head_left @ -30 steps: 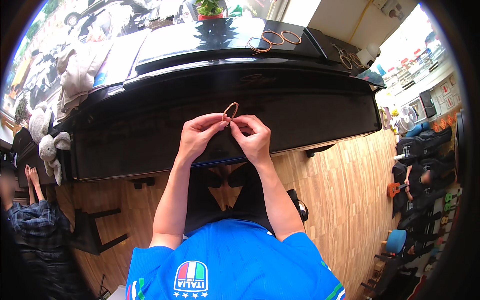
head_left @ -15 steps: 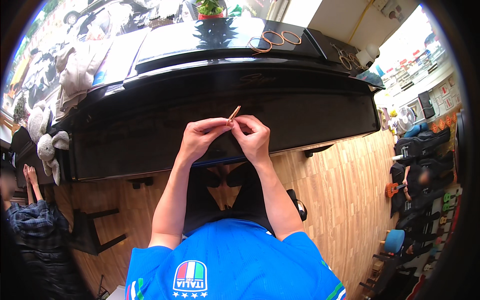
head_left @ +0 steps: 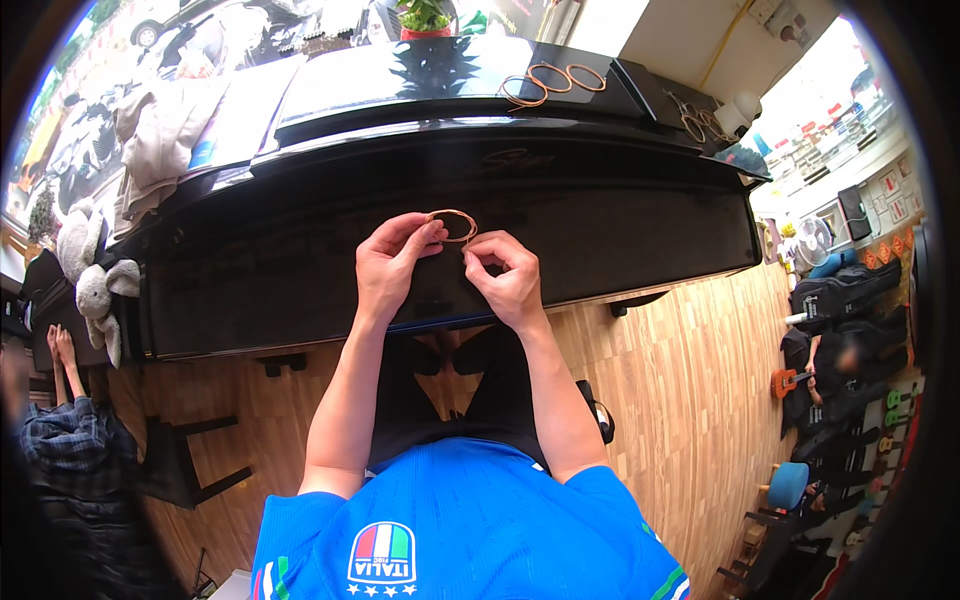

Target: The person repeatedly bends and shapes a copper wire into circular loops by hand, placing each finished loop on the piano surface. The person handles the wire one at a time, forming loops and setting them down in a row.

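Note:
A small ring of coiled copper-coloured wire [head_left: 473,226] is up in front of me, its loop facing me. My left hand [head_left: 386,265] pinches the ring's left side between thumb and fingers. Close to its lower right edge, my right hand [head_left: 508,280] is closed in a pinch, apparently on the wire's end; the fingertips cover most of that spot. Both hands are above the black fallboard of an upright piano [head_left: 300,280].
More copper-coloured wire coils [head_left: 548,82] lie on the piano top, near a potted plant [head_left: 425,18]. Further right are other looped wires [head_left: 693,118]. Plush toys [head_left: 95,290] hang at the left end. Another person [head_left: 65,430] sits at far left; a blue stool [head_left: 788,484] stands right.
The coil has turned from edge-on to an open ring facing me. My left hand has shifted slightly left and up, widening the gap between the hands.

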`<state>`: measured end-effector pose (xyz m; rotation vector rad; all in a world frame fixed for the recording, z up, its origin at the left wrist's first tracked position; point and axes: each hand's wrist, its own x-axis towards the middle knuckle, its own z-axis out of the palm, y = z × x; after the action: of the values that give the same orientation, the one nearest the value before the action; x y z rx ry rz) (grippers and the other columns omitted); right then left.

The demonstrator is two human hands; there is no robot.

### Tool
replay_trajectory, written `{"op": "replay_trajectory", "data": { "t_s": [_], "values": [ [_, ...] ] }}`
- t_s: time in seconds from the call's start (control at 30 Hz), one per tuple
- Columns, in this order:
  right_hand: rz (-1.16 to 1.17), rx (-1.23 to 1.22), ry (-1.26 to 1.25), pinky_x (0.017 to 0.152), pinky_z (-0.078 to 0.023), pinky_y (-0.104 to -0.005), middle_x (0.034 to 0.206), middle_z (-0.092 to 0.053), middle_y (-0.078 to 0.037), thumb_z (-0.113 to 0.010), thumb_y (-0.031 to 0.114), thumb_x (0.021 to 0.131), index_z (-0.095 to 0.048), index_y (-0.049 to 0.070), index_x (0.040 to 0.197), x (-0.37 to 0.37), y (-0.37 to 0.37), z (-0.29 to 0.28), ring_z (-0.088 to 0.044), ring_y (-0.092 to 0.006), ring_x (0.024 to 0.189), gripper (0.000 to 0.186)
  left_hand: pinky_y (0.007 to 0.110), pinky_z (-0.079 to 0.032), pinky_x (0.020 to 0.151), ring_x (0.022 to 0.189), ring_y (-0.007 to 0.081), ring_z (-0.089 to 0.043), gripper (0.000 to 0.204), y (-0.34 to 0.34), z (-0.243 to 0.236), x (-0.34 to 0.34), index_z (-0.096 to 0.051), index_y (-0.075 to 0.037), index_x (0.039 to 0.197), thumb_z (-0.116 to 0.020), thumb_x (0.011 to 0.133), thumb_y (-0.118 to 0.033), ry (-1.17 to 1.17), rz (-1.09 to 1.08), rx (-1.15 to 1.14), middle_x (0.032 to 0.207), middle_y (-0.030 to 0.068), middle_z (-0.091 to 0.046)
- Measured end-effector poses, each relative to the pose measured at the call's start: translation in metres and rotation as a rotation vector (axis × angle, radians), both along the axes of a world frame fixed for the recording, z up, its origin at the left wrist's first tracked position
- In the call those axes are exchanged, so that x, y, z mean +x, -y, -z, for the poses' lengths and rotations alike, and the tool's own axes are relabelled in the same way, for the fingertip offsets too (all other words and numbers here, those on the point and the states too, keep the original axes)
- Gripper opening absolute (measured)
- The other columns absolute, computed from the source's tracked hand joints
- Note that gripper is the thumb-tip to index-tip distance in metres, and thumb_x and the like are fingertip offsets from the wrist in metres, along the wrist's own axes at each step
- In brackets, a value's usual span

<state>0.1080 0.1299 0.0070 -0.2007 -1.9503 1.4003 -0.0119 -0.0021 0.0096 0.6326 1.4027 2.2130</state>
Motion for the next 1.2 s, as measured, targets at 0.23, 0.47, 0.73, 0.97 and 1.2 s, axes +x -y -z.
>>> {"op": "replay_trajectory", "data": {
  "t_s": [0.23, 0.47, 0.73, 0.97, 1.2],
  "values": [
    [0.005, -0.107, 0.038, 0.069, -0.056, -0.0245, 0.086, -0.068, -0.007, -0.07, -0.001, 0.085, -0.068, -0.003, 0.087, 0.002, 0.0, 0.0, -0.069, -0.0121, 0.075, 0.004, 0.032, -0.06, 0.088, 0.098, 0.02, -0.072, 0.02, 0.005, -0.001, 0.001, -0.068, 0.004, 0.112, -0.07, 0.094, -0.004, -0.077, 0.112, -0.028, 0.104, 0.0138, -0.073],
    [-0.037, -0.142, 0.073, 0.068, -0.056, -0.0251, 0.081, -0.069, -0.006, -0.068, 0.003, 0.088, -0.065, -0.002, 0.094, 0.003, -0.002, 0.004, -0.069, -0.0112, 0.074, 0.008, 0.032, -0.059, 0.089, 0.099, 0.0203, -0.072, 0.022, 0.005, 0.002, 0.001, -0.068, 0.004, 0.112, -0.072, 0.092, -0.004, -0.098, 0.124, -0.013, 0.104, 0.014, -0.074],
    [-0.049, -0.373, -0.01, 0.07, -0.056, -0.0266, 0.091, -0.069, -0.009, -0.063, 0.017, 0.1, -0.057, -0.004, 0.123, 0.002, -0.002, 0.0, -0.066, -0.0129, 0.074, 0.031, 0.031, -0.061, 0.083, 0.097, 0.0209, -0.073, 0.031, 0.004, -0.007, 0.001, -0.064, 0.005, 0.121, -0.071, 0.093, -0.007, 0.002, 0.077, -0.046, 0.108, 0.0167, -0.073],
    [-0.006, -0.459, -0.041, 0.064, -0.056, -0.0251, 0.084, -0.068, -0.008, -0.057, 0.024, 0.104, -0.06, -0.003, 0.125, 0.001, -0.01, 0.004, -0.067, -0.0118, 0.069, 0.034, 0.03, -0.061, 0.082, 0.097, 0.021, -0.073, 0.03, 0.0, -0.008, 0.001, -0.065, 0.005, 0.122, -0.068, 0.096, -0.009, -0.023, 0.076, -0.119, 0.108, 0.0168, -0.073],
    [0.009, -0.437, -0.043, 0.061, -0.055, -0.025, 0.083, -0.066, -0.007, -0.055, 0.022, 0.105, -0.06, -0.003, 0.122, 0.004, -0.01, 0.004, -0.066, -0.0119, 0.067, 0.03, 0.03, -0.06, 0.081, 0.094, 0.0178, -0.071, 0.022, -0.001, -0.032, -0.006, -0.07, 0.002, 0.115, -0.066, 0.097, -0.009, -0.218, 0.056, -0.115, 0.103, 0.0126, -0.073]
  ]
}}
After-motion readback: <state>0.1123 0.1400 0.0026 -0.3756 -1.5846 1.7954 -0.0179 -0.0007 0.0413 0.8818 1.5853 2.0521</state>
